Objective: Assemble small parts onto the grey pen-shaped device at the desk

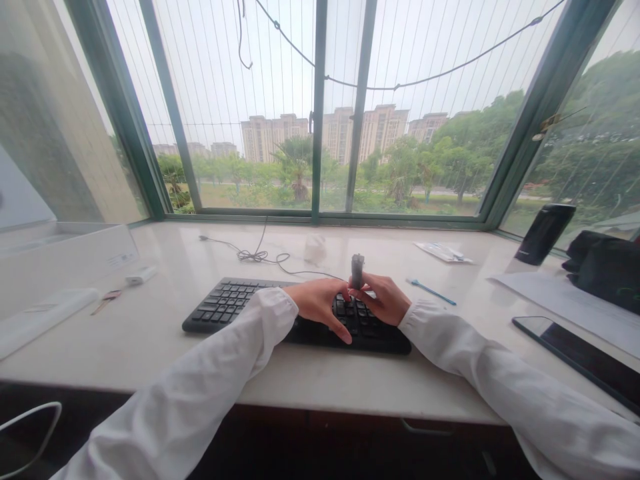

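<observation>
A black keyboard [235, 303] lies on the white windowsill desk [165, 333]. My left hand [320, 303] rests on the keyboard's right half, fingers stretched down over the keys, thumb side touching a small grey upright tool [357, 270]. My right hand [384, 299] is curled round the lower part of that grey tool, holding it upright above the keys. Both arms wear white sleeves.
A tangled thin cable [257, 255] lies behind the keyboard. A blue pen [431, 291] and a flat packet [443, 251] lie to the right, with a black cylinder [544, 233], a dark bag [607, 267] and a phone [580, 353]. At left sit a white box [60, 257] and a small white adapter [141, 275].
</observation>
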`<control>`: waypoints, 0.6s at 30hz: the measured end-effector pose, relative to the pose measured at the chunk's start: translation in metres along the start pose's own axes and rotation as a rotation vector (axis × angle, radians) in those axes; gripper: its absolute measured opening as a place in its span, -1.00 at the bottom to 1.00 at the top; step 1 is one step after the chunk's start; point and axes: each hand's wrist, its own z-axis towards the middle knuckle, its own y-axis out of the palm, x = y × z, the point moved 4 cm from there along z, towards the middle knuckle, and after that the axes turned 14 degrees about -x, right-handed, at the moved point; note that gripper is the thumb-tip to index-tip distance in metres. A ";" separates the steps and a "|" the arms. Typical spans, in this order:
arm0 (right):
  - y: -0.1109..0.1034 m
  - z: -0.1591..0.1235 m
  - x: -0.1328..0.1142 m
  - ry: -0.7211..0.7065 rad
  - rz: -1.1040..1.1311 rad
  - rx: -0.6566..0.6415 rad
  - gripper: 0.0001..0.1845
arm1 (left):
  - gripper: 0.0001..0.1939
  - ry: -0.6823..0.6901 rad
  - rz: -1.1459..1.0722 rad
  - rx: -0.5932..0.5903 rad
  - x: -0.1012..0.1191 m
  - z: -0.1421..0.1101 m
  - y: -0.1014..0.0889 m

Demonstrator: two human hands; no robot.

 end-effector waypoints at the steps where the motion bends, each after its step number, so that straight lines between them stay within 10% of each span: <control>1: 0.000 0.000 0.001 0.014 0.016 -0.005 -0.84 | -0.24 -0.005 0.004 0.002 -0.001 0.000 0.000; 18: -0.003 0.004 0.012 0.095 0.160 -0.086 -0.77 | -0.17 -0.043 0.055 -0.038 0.002 -0.001 0.000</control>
